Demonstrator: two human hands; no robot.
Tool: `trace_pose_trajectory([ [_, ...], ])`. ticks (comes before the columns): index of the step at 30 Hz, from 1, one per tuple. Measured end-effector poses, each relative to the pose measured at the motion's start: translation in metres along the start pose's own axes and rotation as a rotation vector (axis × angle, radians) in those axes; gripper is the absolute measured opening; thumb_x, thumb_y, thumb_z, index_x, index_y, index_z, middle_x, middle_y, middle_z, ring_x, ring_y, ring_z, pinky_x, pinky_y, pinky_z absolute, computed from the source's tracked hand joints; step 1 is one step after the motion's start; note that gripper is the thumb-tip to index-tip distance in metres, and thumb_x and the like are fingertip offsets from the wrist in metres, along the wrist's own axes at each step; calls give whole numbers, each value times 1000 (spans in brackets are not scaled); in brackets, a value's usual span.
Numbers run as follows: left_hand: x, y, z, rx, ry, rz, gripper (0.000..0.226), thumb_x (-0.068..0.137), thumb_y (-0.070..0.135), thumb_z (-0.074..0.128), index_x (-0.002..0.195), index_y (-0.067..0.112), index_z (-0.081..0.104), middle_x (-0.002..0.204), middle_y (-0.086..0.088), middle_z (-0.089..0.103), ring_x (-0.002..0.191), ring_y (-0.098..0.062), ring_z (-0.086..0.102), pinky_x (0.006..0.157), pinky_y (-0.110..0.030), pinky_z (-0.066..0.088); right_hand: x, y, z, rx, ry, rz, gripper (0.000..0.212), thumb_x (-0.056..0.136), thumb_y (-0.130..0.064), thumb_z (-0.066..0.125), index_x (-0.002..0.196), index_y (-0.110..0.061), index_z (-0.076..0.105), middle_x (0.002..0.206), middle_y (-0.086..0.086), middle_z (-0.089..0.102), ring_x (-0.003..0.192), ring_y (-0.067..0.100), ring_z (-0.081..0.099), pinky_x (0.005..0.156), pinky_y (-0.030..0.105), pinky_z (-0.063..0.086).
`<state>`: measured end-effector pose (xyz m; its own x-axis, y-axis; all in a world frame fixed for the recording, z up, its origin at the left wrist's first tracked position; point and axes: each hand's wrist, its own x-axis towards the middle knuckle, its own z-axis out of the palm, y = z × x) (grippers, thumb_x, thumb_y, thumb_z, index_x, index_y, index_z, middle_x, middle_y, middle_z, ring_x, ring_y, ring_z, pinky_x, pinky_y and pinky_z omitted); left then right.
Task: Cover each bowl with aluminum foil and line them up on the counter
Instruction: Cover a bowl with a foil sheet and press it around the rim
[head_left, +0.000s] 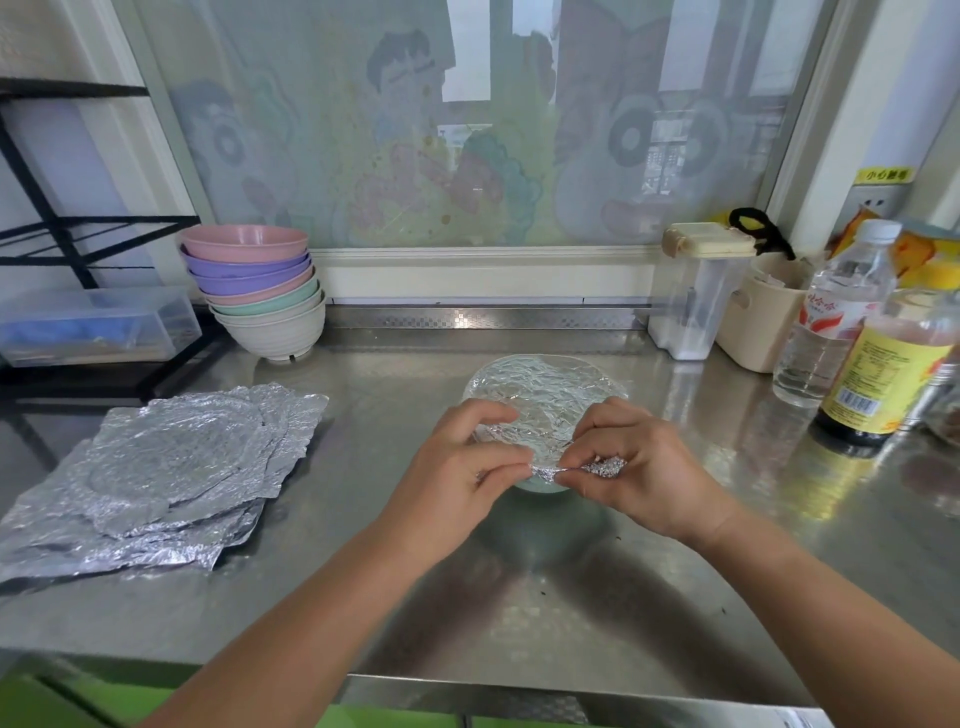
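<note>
pale green bowl (535, 487) sits near the middle of the steel desk (519, 613), a crinkled foil sheet (540, 395) stretched over its mouth and folded down at the far rim.

left hand (457, 467) and right hand (639, 467) both at the near rim, each pinching the same gathered flap of foil between thumb and fingers. flap looks twisted into a tight little rope between them. neither hand holds the bowl itself.

risks, as i judge them:
- thin foil, already creased; more twist or pull at that flap could tear it and open a gap at the near rim.
- all the pull is on the near side. it could drag the foil off the far rim, or tip the light bowl toward the near edge of the desk.
- slick steel under the bowl; a tug may slide it instead of tightening the cover.

stack of bowls (260, 291) waits uncovered at the back left of the desk, pile of foil sheets (156, 478) toward the left edge. water bottle (831, 317) and sauce bottle (883, 374) stand close together toward the right edge, so a row of bowls that reaches that side could knock them.
</note>
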<state>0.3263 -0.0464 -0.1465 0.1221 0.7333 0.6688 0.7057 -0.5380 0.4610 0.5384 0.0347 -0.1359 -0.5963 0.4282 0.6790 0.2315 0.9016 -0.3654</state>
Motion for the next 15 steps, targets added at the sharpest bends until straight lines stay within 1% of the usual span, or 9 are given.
trace_pose_trajectory([
  [3, 0, -2, 2, -13, 1, 17, 20, 90, 29, 63, 91, 14, 76, 118, 1, 53, 110, -9, 54, 95, -23, 44, 2, -1, -1, 10, -16, 2, 22, 78, -40, 73, 76, -19, 77, 78, -11, 60, 76, 8, 54, 73, 26, 45],
  [6, -1, -7, 2, -74, 23, -13, 22, 89, 31, 62, 91, 14, 76, 124, 0, 53, 117, -9, 53, 99, -23, 42, 6, -3, -2, 20, -31, -8, 26, 78, -46, 70, 84, -22, 79, 80, -10, 60, 76, 10, 54, 73, 28, 45],
  [8, -2, -9, 3, -151, 59, -52, 20, 87, 32, 64, 92, 18, 77, 132, -1, 52, 125, -11, 51, 103, -24, 40, 9, -4, 2, -17, -43, -38, 26, 80, -46, 69, 90, -25, 79, 81, -10, 60, 76, 13, 54, 72, 32, 45],
  [10, -2, -11, 7, -232, 96, -104, 18, 85, 34, 66, 95, 24, 76, 141, -4, 47, 133, -13, 45, 108, -26, 36, 10, -3, 7, -41, -40, -43, 22, 81, -44, 68, 89, -27, 79, 80, -11, 61, 75, 13, 53, 71, 37, 44],
  [11, -3, -11, 8, -269, 110, -137, 19, 84, 36, 67, 100, 28, 74, 146, -5, 43, 136, -13, 41, 110, -27, 34, 10, -2, 9, -39, -30, -35, 21, 81, -43, 68, 88, -27, 79, 80, -11, 61, 75, 12, 53, 71, 38, 44],
  [13, -4, -11, 12, -343, 132, -217, 25, 81, 39, 69, 105, 35, 72, 153, -3, 35, 141, -10, 34, 113, -31, 31, 9, -2, 12, -27, -6, -14, 18, 81, -40, 69, 85, -25, 79, 80, -11, 61, 76, 10, 52, 70, 40, 46],
  [15, -3, -6, 13, -464, 156, -317, 21, 80, 33, 76, 100, 37, 75, 156, -4, 29, 140, -4, 32, 111, -28, 35, 8, -2, 16, -9, 20, -1, 16, 80, -37, 70, 82, -23, 78, 79, -9, 62, 77, 7, 52, 71, 39, 47],
])
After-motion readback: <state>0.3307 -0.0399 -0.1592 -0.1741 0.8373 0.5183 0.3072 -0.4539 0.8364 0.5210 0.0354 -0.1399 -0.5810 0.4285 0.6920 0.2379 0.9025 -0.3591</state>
